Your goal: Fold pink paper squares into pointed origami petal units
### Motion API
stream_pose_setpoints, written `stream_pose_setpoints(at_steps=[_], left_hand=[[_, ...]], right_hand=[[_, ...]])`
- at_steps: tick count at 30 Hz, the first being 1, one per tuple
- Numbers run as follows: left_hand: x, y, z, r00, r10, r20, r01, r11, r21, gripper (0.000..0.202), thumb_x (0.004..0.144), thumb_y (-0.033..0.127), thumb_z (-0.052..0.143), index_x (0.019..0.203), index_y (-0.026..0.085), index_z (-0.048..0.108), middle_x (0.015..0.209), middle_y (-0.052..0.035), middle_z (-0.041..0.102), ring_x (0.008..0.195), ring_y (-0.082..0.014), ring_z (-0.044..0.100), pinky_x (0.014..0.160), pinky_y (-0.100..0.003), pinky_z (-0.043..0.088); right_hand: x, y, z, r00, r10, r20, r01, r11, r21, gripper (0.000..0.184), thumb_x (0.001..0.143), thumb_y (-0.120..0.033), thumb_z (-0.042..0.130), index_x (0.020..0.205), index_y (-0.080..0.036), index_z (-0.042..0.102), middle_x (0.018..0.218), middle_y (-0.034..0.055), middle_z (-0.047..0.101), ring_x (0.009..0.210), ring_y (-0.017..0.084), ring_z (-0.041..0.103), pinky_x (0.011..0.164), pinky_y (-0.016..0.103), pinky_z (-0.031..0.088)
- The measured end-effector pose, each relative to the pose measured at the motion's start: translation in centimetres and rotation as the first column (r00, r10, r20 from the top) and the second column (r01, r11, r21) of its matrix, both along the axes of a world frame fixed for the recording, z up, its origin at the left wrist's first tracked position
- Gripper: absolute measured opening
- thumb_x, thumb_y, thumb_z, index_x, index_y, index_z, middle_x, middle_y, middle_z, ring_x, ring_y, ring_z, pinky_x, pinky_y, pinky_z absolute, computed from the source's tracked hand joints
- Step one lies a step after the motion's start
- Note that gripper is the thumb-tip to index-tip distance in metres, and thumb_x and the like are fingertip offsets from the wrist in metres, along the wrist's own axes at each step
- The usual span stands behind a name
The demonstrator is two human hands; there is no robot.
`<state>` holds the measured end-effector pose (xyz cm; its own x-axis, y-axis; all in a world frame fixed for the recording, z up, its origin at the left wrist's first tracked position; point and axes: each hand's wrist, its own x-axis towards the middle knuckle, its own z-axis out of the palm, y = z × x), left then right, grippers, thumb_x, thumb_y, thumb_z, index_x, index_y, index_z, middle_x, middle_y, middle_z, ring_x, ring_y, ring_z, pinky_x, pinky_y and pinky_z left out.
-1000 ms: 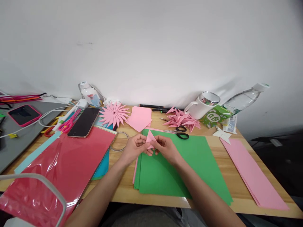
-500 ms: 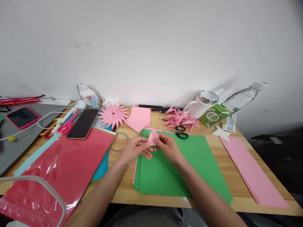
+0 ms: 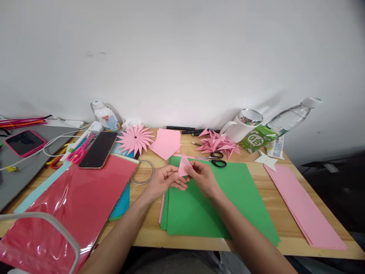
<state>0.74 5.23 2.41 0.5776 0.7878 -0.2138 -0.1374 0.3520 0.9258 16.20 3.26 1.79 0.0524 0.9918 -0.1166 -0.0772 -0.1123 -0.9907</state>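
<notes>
A small folded pink paper (image 3: 183,164), pointed at the top, is pinched between my two hands above the stack of green paper (image 3: 211,205). My left hand (image 3: 164,179) grips its lower left corner with thumb and forefinger, the other fingers stretched out beneath. On the right side, my right hand (image 3: 201,176) holds it with the thumb pressed on its face. Beyond the hands lie square pink sheets (image 3: 166,142), a pink folded-paper star wheel (image 3: 135,137) and a heap of folded pink pieces (image 3: 218,144). Black-handled scissors (image 3: 218,160) rest at the green stack's far edge.
Red paper in a clear sleeve (image 3: 80,198), a phone (image 3: 98,149) and pink scissors (image 3: 81,150) are at left. A white mug (image 3: 242,127), a green box (image 3: 256,139) and a tilted water bottle (image 3: 291,118) stand back right. Pink strips (image 3: 308,209) lie at right.
Both hands keep hold of the folded pink paper in nearly the same place. The left hand's outer fingers have shifted slightly to the right beneath it.
</notes>
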Motion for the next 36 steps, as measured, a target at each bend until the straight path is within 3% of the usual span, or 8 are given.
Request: stream_pose_setpoints(at_steps=[9, 13, 18, 27, 36], left_hand=[[0.1, -0.2, 0.1, 0.998, 0.047, -0.039, -0.047, 0.999, 0.002, 0.037, 0.070, 0.040, 0.070, 0.088, 0.012, 0.055, 0.068, -0.0071, 0.070, 0.059, -0.0202, 0.069, 0.060, -0.034, 0.057], [-0.2, 0.2, -0.4, 0.999, 0.039, 0.017, -0.035, 0.987, -0.156, 0.038, 0.075, 0.048, 0.064, 0.078, 0.011, 0.055, 0.068, -0.0101, 0.070, 0.056, -0.0190, 0.068, 0.053, -0.028, 0.055], [-0.5, 0.4, -0.6, 0.996, -0.076, 0.051, 0.088, 0.945, -0.314, 0.036, 0.073, 0.045, 0.067, 0.076, 0.010, 0.059, 0.061, -0.0066, 0.067, 0.047, -0.0146, 0.064, 0.042, -0.020, 0.049], [-0.3, 0.3, -0.8, 0.998, -0.040, 0.051, 0.055, 0.939, -0.339, 0.036, 0.069, 0.045, 0.071, 0.068, 0.012, 0.056, 0.053, 0.0004, 0.058, 0.037, -0.0055, 0.052, 0.029, -0.013, 0.031], [-0.2, 0.0, -0.3, 0.999, -0.045, -0.021, 0.041, 0.984, -0.174, 0.039, 0.068, 0.046, 0.071, 0.067, 0.014, 0.049, 0.054, 0.0009, 0.059, 0.037, -0.0073, 0.053, 0.031, -0.014, 0.035]], right_hand=[[0.2, 0.1, 0.1, 1.000, 0.001, 0.003, -0.001, 1.000, 0.003, 0.037, 0.064, -0.052, 0.068, 0.065, -0.016, 0.057, 0.058, -0.0012, 0.054, 0.047, 0.010, 0.047, 0.047, 0.025, 0.040], [0.5, 0.0, 0.5, 0.995, 0.092, 0.025, -0.092, 0.996, 0.001, 0.037, 0.066, -0.051, 0.068, 0.065, -0.015, 0.058, 0.058, -0.0022, 0.053, 0.048, 0.008, 0.043, 0.047, 0.023, 0.036], [0.2, -0.2, 0.5, 0.984, 0.177, 0.028, -0.177, 0.984, 0.008, 0.036, 0.068, -0.050, 0.067, 0.070, -0.015, 0.061, 0.061, -0.0011, 0.054, 0.051, 0.009, 0.042, 0.047, 0.023, 0.035], [0.2, -0.1, 0.3, 0.986, 0.159, 0.055, -0.161, 0.987, 0.023, 0.035, 0.066, -0.049, 0.069, 0.066, -0.015, 0.061, 0.058, -0.0016, 0.054, 0.052, 0.010, 0.043, 0.049, 0.023, 0.036], [0.1, -0.2, 0.0, 0.985, 0.159, 0.068, -0.161, 0.987, 0.019, 0.031, 0.070, -0.044, 0.066, 0.067, -0.014, 0.061, 0.060, -0.0012, 0.055, 0.054, 0.010, 0.046, 0.052, 0.024, 0.036]])
